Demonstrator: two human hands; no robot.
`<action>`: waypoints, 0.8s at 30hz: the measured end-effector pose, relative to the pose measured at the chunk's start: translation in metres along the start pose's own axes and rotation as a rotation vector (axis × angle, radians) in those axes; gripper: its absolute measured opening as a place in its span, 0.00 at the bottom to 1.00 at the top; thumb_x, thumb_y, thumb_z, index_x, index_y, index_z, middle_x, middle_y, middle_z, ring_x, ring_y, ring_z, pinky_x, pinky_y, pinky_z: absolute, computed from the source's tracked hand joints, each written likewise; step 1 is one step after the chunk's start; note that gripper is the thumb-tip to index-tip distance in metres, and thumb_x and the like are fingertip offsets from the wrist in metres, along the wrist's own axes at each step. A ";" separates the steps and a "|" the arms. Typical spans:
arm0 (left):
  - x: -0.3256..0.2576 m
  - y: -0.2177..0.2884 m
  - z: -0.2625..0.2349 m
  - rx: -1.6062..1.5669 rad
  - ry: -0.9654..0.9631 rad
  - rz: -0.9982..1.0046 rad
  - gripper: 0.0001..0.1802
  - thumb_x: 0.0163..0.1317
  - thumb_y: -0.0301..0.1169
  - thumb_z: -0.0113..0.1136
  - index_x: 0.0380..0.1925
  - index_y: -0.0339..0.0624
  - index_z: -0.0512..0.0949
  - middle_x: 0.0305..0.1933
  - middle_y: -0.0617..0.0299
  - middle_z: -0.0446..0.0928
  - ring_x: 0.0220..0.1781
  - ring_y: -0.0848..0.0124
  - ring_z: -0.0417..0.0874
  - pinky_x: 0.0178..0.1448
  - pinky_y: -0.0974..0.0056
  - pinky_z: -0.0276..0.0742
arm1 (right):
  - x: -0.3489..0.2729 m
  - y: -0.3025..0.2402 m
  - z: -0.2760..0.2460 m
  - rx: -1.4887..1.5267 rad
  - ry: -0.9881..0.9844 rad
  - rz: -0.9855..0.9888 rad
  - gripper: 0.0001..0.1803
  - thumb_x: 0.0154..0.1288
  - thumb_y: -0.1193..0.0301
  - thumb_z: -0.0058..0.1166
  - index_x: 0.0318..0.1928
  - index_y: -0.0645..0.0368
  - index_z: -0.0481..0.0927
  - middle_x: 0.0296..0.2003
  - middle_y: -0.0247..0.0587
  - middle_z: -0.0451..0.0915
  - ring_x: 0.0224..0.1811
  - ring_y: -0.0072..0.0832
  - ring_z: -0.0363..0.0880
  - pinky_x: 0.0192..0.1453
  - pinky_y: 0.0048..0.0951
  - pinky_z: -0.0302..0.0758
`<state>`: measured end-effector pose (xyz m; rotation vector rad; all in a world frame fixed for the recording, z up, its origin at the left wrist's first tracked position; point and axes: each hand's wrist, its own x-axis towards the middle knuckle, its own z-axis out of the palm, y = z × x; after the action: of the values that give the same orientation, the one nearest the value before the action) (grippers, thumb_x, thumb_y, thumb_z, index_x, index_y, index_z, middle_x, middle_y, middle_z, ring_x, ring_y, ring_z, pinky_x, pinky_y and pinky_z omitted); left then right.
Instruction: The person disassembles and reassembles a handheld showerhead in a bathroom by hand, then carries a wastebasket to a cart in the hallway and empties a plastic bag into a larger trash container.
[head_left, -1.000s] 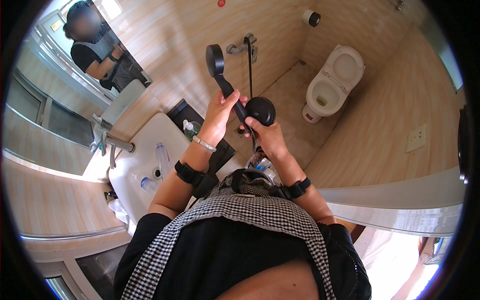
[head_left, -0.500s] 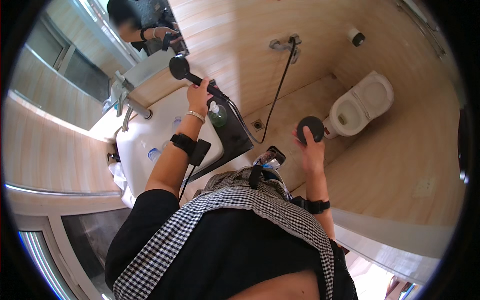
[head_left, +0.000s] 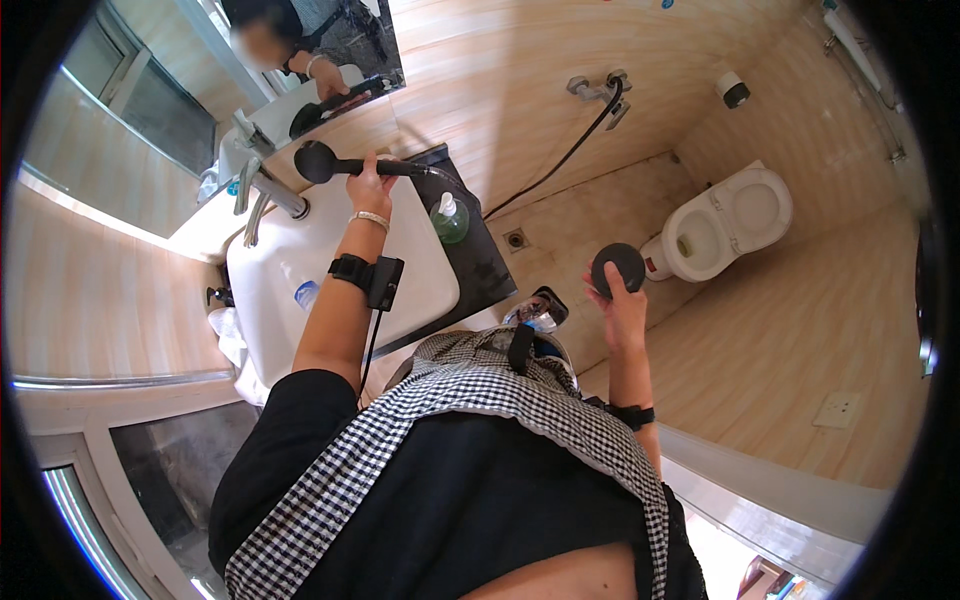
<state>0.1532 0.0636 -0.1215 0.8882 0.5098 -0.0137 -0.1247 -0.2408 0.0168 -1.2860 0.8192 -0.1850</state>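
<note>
Over the white washbasin [head_left: 415,270], my left hand [head_left: 370,188] is wrapped round the handle of a black handheld shower head [head_left: 316,161]. Its round head points left toward the tap [head_left: 272,190], apart from it. From the handle's right end a dark hose [head_left: 570,155] runs behind the counter edge and up to the wall mixer [head_left: 600,92]. My right hand [head_left: 624,312], out to the right above the floor, grips a flat black round disc [head_left: 618,270] by its lower edge, thumb on top. The disc's exact kind cannot be made out.
A green pump bottle [head_left: 450,220] stands on the dark counter [head_left: 480,268] beside the basin. A small blue-labelled bottle [head_left: 306,294] lies in the basin. Right of my right hand is a toilet [head_left: 700,235] with its lid up. A mirror [head_left: 345,45] hangs above the basin.
My left hand has carried the shower head left and further over the basin, turning it from slanted to nearly level. The hose's low loop has drawn up straighter. My right hand keeps the disc almost still.
</note>
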 end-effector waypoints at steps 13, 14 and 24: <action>0.052 0.018 -0.044 -0.051 0.359 0.086 0.23 0.60 0.32 0.63 0.52 0.39 0.66 0.45 0.52 0.76 0.39 0.60 0.82 0.37 0.55 0.84 | -0.008 0.013 0.003 0.107 0.049 0.018 0.16 0.65 0.65 0.57 0.47 0.64 0.78 0.40 0.43 0.83 0.39 0.31 0.84 0.37 0.26 0.78; 0.050 0.019 -0.043 -0.053 0.379 0.106 0.24 0.60 0.32 0.63 0.52 0.39 0.66 0.45 0.51 0.76 0.39 0.59 0.82 0.38 0.54 0.84 | -0.009 0.014 0.003 0.092 0.050 0.019 0.16 0.66 0.65 0.57 0.47 0.64 0.78 0.40 0.43 0.83 0.39 0.31 0.84 0.37 0.26 0.79; 0.034 0.014 -0.067 -0.131 0.314 -0.042 0.19 0.61 0.34 0.62 0.44 0.30 0.71 0.42 0.48 0.77 0.38 0.55 0.83 0.39 0.55 0.86 | -0.008 0.019 0.006 0.093 0.028 0.048 0.16 0.66 0.65 0.57 0.48 0.64 0.78 0.41 0.44 0.83 0.40 0.31 0.84 0.37 0.25 0.79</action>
<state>0.1577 0.1292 -0.1604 0.7546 0.8132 0.1212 -0.1329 -0.2262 0.0035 -1.1777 0.8553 -0.2013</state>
